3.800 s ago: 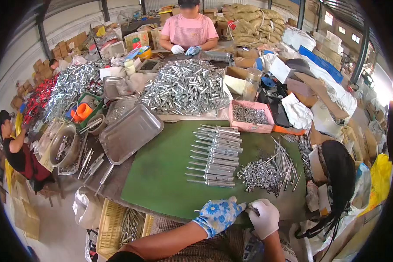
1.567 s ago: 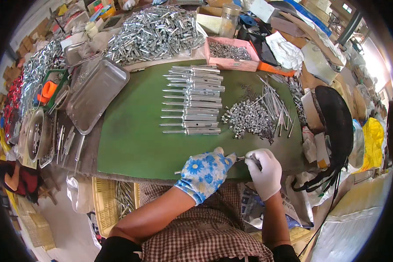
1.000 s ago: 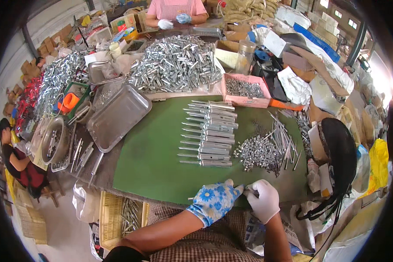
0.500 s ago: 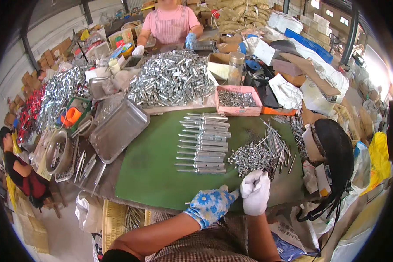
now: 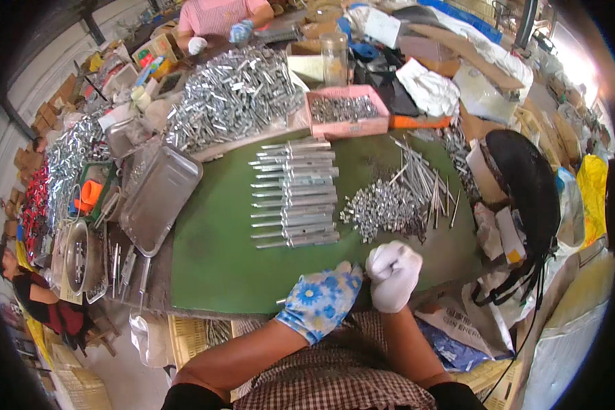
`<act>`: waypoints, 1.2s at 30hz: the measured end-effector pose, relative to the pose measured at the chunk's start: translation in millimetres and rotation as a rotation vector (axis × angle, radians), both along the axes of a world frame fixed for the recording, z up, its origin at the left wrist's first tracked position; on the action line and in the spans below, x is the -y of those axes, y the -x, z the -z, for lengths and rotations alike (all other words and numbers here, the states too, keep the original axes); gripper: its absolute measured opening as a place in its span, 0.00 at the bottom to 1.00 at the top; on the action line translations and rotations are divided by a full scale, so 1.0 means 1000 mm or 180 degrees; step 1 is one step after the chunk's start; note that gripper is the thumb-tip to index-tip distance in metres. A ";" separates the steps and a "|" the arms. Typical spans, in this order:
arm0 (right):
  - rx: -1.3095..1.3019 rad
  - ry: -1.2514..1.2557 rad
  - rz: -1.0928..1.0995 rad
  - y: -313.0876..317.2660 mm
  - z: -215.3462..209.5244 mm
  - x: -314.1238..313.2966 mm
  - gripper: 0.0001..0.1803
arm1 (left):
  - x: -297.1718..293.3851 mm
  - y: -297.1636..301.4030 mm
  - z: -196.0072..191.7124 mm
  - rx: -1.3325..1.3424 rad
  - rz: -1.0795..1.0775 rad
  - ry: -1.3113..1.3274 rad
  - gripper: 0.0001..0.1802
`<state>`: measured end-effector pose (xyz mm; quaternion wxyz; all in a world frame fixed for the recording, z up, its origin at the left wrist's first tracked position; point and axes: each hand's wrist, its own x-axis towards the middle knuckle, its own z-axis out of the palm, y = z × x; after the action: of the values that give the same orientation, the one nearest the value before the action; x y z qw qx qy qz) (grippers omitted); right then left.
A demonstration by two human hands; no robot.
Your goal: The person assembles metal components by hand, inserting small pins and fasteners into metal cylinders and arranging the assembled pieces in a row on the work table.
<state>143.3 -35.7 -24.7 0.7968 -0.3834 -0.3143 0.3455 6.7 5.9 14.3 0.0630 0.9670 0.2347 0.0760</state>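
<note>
Across a dark, cluttered workbench (image 5: 158, 277) lies a flat green mat (image 5: 212, 263), its front edge close to the wearer's checked apron (image 5: 321, 386). A row of slender silver metal assemblies with thin pointed ends (image 5: 311, 198) lies on it, points to the left; to their right are a heap of small silver metal pieces (image 5: 383, 208) and a loose fan of thin metal rods (image 5: 424, 181). Behind the mat stand an open pink box of small parts (image 5: 352, 128) and a large mound of silver metal tubes (image 5: 236, 96), with a shallow rectangular metal tray (image 5: 158, 198) to the left. A person in a pink shirt (image 5: 215, 17) is at the far side of the room's clutter.

Over the mat's front edge, the left hand in a blue-flowered glove (image 5: 320, 301) is closed around a slim metal bar (image 5: 281, 301), whose end sticks out on the left; the rest is hidden. Just beside it, the right hand in a white glove (image 5: 393, 277) has its fingers curled in; whether they pinch anything cannot be told.
</note>
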 end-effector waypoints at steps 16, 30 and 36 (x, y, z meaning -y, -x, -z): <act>-0.0295 0.0768 -0.0490 -0.016 -0.008 0.028 0.14 | 0.060 0.195 -0.013 0.0007 -0.1724 -0.0585 0.21; 0.0238 0.1141 -0.0247 -0.009 -0.023 0.036 0.17 | -0.059 0.025 0.015 0.0432 -0.0480 -0.0301 0.14; 0.0543 0.1585 -0.0552 -0.008 -0.037 0.043 0.19 | -0.059 0.048 0.020 0.0760 -0.0291 0.0014 0.13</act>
<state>151.6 -78.5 11.8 0.6160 -0.5669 -0.3173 0.4455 -41.5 65.1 -5.4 0.0891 0.9393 0.2695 0.1928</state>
